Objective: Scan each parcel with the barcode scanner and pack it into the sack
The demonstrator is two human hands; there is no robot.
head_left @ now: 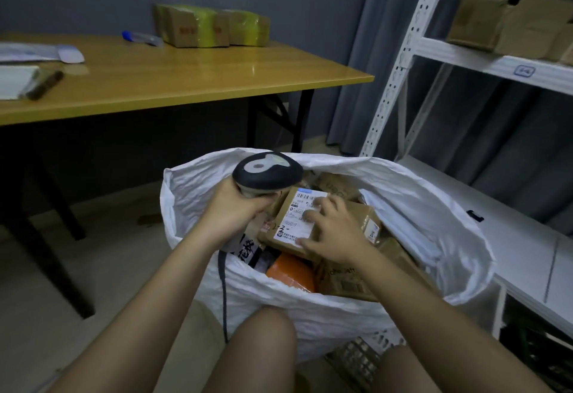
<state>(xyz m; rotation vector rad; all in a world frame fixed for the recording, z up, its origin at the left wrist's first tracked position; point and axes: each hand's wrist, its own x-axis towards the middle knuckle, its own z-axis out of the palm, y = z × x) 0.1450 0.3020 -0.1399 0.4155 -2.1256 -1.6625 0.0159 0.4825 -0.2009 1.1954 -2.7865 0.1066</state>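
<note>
White sack (325, 315) holds parcels; left hand (229, 209) grips scanner (267, 172) over it, right hand (333, 231) rests fingers spread on top box (297, 216).

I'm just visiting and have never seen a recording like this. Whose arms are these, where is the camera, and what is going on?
No machine here: a person wears a camera on the head, looking down at their own hands. The left hand grips a barcode scanner. The right hand rests with spread fingers on a labelled cardboard parcel lying on top of other parcels in a white sack. Behind, a wooden table carries taped boxes and papers; a metal shelf to the right holds more boxes.
</note>
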